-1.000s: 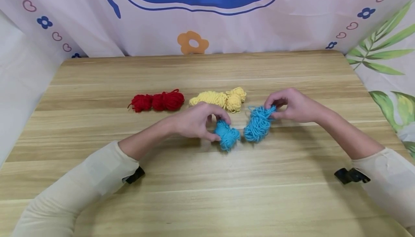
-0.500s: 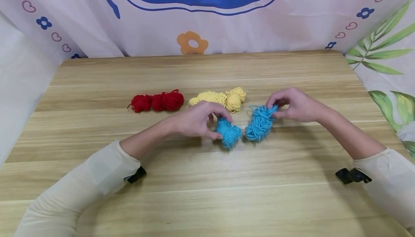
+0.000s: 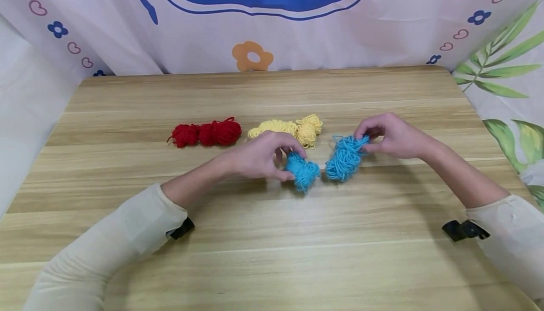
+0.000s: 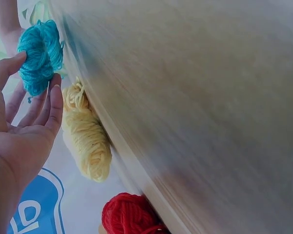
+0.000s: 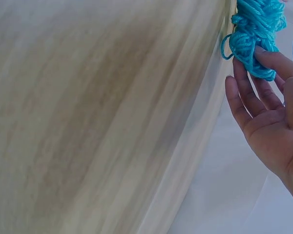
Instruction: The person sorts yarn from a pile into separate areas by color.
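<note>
My left hand [image 3: 267,156] pinches a small blue yarn bundle [image 3: 303,173] between thumb and fingers. In the left wrist view the same blue bundle [image 4: 38,57] sits at the fingertips of the left hand [image 4: 24,122]. To the right, my right hand [image 3: 391,136] pinches the upper right end of a larger blue yarn bundle [image 3: 343,160]. The right wrist view shows the thumb of the right hand [image 5: 273,105] pressed on the end of that blue bundle [image 5: 256,34]. A narrow gap separates the two blue bundles in the head view.
Behind the left hand lies a yellow yarn skein [image 3: 309,131], partly hidden by it. A red yarn skein [image 3: 216,132] lies farther left on the wooden table [image 3: 272,254]. A printed cloth [image 3: 191,41] hangs along the table's back edge.
Both hands have shifted slightly to the right with their blue yarn bundles, and the bundles have risen a little in the view. The red and yellow skeins have stayed put.
</note>
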`<state>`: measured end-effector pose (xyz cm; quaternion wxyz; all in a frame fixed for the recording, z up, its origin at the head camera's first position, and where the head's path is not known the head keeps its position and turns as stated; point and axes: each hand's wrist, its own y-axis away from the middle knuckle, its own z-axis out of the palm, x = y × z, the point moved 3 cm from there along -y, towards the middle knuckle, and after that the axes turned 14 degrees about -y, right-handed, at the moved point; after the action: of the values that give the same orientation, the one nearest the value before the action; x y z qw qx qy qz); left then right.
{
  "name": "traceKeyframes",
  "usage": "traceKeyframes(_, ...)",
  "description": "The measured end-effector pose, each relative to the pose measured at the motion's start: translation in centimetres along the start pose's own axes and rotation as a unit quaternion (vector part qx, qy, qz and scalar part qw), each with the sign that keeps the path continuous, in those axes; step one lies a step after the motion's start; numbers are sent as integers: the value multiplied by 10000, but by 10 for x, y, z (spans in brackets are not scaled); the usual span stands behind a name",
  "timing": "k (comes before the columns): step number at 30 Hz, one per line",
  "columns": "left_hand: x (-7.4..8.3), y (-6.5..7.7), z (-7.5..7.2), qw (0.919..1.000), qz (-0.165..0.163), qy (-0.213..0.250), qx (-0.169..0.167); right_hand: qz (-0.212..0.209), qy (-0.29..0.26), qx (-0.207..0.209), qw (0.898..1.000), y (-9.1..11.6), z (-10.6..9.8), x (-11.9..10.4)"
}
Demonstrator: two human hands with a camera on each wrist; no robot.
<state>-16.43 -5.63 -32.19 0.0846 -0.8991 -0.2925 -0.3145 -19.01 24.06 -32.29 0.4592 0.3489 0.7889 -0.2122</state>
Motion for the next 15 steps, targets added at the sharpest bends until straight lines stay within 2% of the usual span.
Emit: traceKeyframes(15,-2,-6,0,9998,-168,41,137,-15,40,210,9998,2,-9,6)
